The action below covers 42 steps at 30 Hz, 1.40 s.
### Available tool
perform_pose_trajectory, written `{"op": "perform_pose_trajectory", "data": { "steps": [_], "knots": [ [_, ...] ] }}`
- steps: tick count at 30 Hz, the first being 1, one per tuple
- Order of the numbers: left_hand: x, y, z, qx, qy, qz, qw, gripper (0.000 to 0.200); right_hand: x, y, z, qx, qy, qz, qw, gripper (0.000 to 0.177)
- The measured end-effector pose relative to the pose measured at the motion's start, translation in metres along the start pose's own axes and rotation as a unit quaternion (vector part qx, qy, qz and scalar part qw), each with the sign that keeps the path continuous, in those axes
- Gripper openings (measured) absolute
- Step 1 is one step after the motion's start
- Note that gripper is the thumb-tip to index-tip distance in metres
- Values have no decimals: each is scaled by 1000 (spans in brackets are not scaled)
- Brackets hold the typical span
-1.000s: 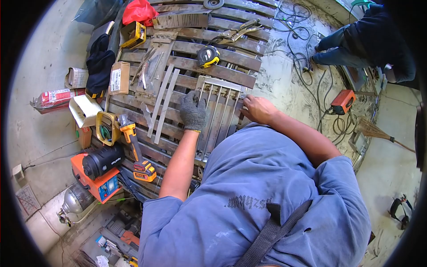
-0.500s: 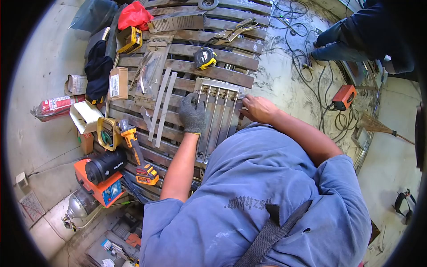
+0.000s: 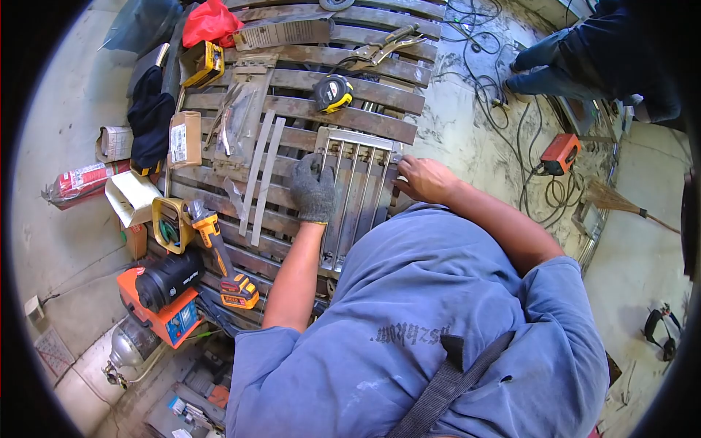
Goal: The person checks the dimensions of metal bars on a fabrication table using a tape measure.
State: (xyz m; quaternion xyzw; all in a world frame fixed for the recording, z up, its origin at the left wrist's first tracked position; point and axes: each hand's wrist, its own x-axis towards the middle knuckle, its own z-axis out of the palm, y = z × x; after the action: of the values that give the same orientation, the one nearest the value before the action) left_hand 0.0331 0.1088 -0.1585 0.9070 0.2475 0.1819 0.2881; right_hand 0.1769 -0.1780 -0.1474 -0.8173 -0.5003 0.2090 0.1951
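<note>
A metal frame with several parallel rods (image 3: pixel 355 193) lies on the slatted metal workbench (image 3: pixel 380 93) in front of my body. My left hand (image 3: pixel 312 190), in a grey knit glove, is closed at the frame's left side near the upper corner. On the opposite side my bare right hand (image 3: pixel 426 179) has its fingers curled against the frame's upper right edge; the fingertips are partly hidden. Two flat metal strips (image 3: pixel 265 175) lie just left of the gloved hand. Beyond the frame sits a black and yellow tape measure (image 3: pixel 334 93).
Locking pliers (image 3: pixel 383 50) rest at the back of the bench. To the left are a cordless angle grinder (image 3: pixel 223 252), a small cardboard box (image 3: pixel 185 139) and an orange machine (image 3: pixel 157 303). Cables (image 3: pixel 504 109) cross the floor at right, near another person's legs (image 3: pixel 551 69).
The view has shifted slightly, so the things at left appear a little farther left. Both hands keep their places on the frame.
</note>
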Motion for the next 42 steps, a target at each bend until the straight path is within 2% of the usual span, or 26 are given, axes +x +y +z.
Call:
{"op": "perform_pose_trajectory", "data": {
  "steps": [11, 20, 23, 28, 34, 40, 42],
  "knots": [
    [0, 1, -1, -4, 3, 0, 1000, 39, -1, -5, -9, -9, -27, 5, 1000, 39],
    [1, 5, -4, -8, -1, -19, 1000, 38, 3, 1, -11, -23, -28, -40, 999, 41],
    [-1, 6, -4, 0, 7, -6, 1000, 37, 4, -6, -23, -21, -51, -4, 998, 42],
    [-1, 7, -3, 1, 9, -23, 1000, 35, 7, -4, -23, -36, -49, -12, 998, 42],
    [1, 5, -1, 8, 29, 11, 999, 33, 7, -7, -25, -11, -56, 9, 998, 42],
    [0, 9, -3, -29, 8, -56, 998, 35, 9, -5, -23, -13, -49, -7, 999, 44],
    [0, 9, -1, -36, 29, -46, 998, 33, 10, -8, -27, -11, -51, 2, 999, 45]
  ]
}}
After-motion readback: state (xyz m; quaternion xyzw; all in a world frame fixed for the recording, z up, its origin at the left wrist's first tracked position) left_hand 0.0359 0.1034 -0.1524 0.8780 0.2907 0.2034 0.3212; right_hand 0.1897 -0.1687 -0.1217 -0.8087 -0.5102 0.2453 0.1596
